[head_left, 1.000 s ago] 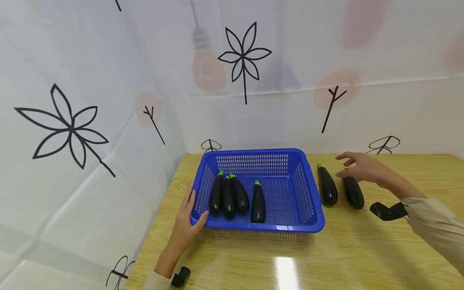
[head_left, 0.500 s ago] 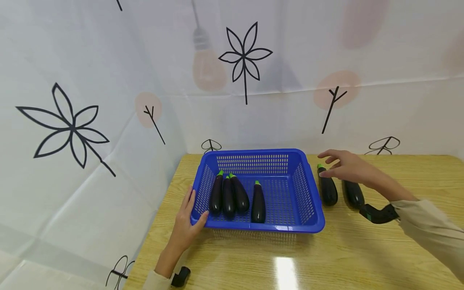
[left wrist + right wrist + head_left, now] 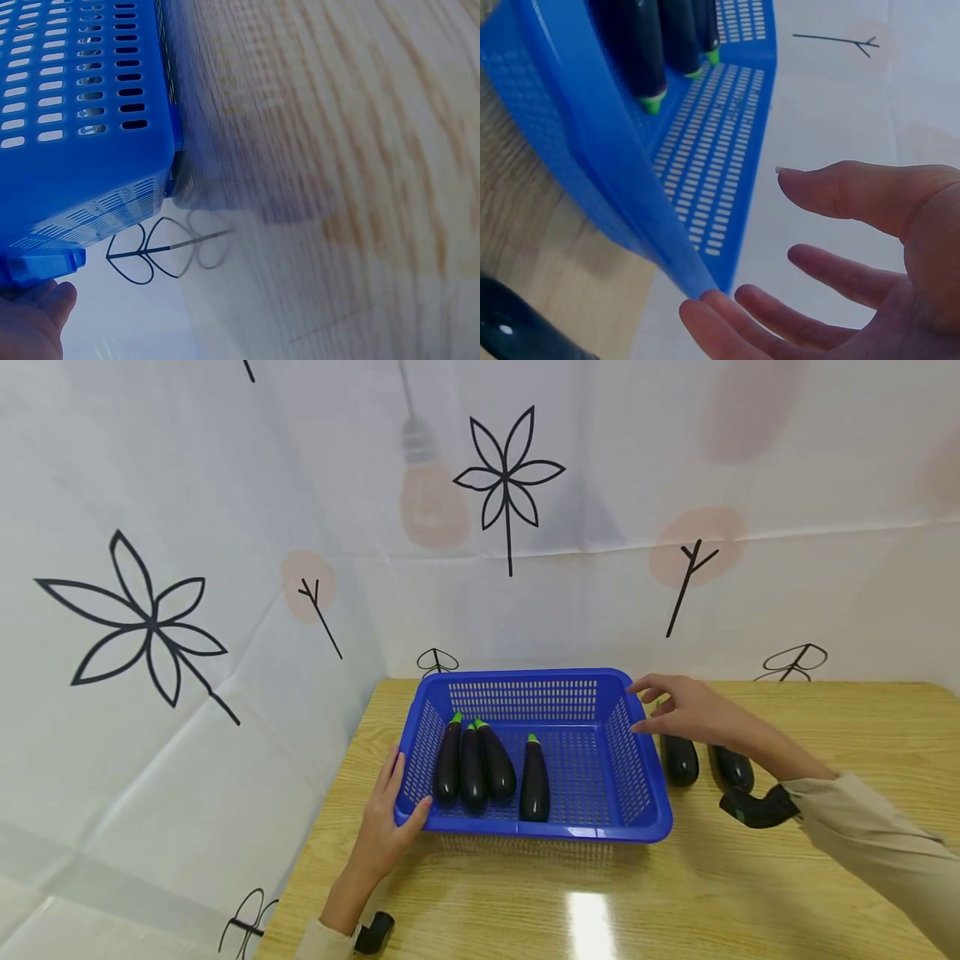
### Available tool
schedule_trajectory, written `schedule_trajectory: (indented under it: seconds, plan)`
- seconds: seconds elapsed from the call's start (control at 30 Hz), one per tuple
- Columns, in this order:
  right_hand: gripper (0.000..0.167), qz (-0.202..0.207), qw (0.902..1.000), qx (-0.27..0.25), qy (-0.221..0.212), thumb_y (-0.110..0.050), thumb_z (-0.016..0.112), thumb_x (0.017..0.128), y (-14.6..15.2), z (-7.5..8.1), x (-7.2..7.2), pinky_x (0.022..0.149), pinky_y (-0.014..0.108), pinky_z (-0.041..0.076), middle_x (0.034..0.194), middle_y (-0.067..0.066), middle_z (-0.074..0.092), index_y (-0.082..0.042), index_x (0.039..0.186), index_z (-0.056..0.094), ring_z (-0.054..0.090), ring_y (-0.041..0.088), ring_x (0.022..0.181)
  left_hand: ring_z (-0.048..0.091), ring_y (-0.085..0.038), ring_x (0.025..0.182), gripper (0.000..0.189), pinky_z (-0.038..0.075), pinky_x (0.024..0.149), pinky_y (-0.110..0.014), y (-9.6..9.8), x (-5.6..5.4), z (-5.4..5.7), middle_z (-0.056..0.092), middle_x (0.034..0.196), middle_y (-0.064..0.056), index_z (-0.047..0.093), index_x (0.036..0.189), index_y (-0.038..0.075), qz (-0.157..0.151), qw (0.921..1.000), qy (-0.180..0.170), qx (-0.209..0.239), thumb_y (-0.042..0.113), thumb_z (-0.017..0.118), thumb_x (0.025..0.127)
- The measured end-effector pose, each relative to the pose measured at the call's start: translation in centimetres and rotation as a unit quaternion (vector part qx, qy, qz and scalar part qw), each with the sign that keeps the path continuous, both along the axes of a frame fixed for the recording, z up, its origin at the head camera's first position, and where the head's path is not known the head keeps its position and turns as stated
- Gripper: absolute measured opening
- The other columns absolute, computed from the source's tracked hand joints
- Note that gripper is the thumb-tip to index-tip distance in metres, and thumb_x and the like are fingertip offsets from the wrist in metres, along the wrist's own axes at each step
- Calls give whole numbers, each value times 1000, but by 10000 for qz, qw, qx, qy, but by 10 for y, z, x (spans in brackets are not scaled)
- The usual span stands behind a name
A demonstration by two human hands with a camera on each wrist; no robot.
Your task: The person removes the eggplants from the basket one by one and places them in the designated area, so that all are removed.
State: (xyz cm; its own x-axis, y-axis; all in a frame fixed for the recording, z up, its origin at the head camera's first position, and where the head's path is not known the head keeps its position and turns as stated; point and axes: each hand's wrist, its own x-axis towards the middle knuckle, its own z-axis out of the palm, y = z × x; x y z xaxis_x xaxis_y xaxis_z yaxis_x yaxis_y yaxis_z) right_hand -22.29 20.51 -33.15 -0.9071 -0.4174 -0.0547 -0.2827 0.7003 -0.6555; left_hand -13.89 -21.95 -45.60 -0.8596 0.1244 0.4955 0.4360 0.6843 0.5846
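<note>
A blue plastic basket [image 3: 517, 830] stands on the table with several dark eggplants [image 3: 535, 781] in it, three of them grouped at its left side. My left hand [image 3: 384, 827] holds the basket's front left corner, thumb over the front rim and fingers along the left one. In the left wrist view its fingertips [image 3: 56, 304] show at the rim. Above the basket's right rim is my right hand [image 3: 693, 710], its fingers spread apart and holding nothing. Two more eggplants, a nearer one [image 3: 681, 762] and a farther one [image 3: 731, 768], lie right of the basket, partly hidden by the right hand and forearm.
The wood-patterned table [image 3: 510, 910] has a glossy surface. Behind it and at the left hangs a white cloth [image 3: 585, 610] printed with black plants. A black wrist device [image 3: 757, 810] sits beneath the right sleeve.
My right hand has moved left, from over the far right eggplant past the nearer one to the basket's right rim. The left hand and the basket have stayed put.
</note>
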Motion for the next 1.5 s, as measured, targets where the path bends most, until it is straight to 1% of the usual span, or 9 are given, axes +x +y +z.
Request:
schedule_trajectory:
  seconds: [0.23,0.4,0.57,0.77,1.0,1.2,1.3,1.43,1.5]
  plan:
    - [55,179,9998,-12,-8,-25,71,84,-14,-2,-1,74,44,53,120,28,53,0,129,51,59,37,100,30,-35,136,74,34,99,-50,0,-1,-1,19,156,-8,28,147,-1,-2,10000,-9,12,23,65,87]
    - [54,316,9995,-19,69,-25,72,82,-24,-4,-1,74,43,53,115,25,55,0,126,53,61,32,96,30,-34,136,75,35,99,-50,0,-1,0,19,156,-8,28,147,-1,-23,10000,-9,35,23,65,87]
    - [56,423,9991,66,61,-27,73,81,-36,-7,-2,74,44,53,114,23,56,0,126,53,61,32,95,29,-33,137,75,34,100,-52,0,-1,0,19,156,-8,27,147,-2,-30,10000,54,14,22,65,87]
    - [56,569,9981,-92,-195,-24,73,81,-50,-15,-7,76,44,53,114,22,56,1,127,52,61,32,96,29,-33,137,74,34,100,-52,1,-1,1,19,156,-9,27,147,-2,-20,10000,33,4,23,65,87]
    - [57,724,9965,-102,-396,-25,75,79,-71,-25,-11,78,45,51,115,21,55,-1,126,54,59,37,102,30,-34,136,74,34,100,-51,0,-1,0,19,156,-8,28,147,-1,-32,10000,-16,6,23,64,88]
    - [54,744,9958,-76,-536,-21,76,77,-89,-34,-16,76,42,51,113,19,57,-3,123,56,57,34,101,31,-35,135,74,35,99,-51,0,0,1,20,156,-9,28,147,-2,-16,10000,-30,34,22,65,87]
    - [55,811,9939,-154,-733,-18,76,77,-97,-40,-19,71,42,54,111,21,57,0,124,55,60,33,94,32,-35,135,74,36,98,-51,0,0,1,20,155,-9,28,147,-1,-11,10000,-33,47,22,65,87]
    - [57,762,9884,-325,-1274,-13,74,78,-108,-50,-24,65,43,55,95,17,59,2,127,50,61,30,79,32,-36,135,74,36,98,-51,0,0,1,20,155,-9,28,147,-2,-14,10000,-43,33,22,65,87]
    - [57,625,9870,-289,-1452,-12,75,78,-113,-55,-26,63,42,55,94,14,59,0,128,51,60,29,80,31,-35,135,74,36,99,-52,1,0,1,20,155,-9,28,147,-2,-34,10000,-47,26,22,65,87]
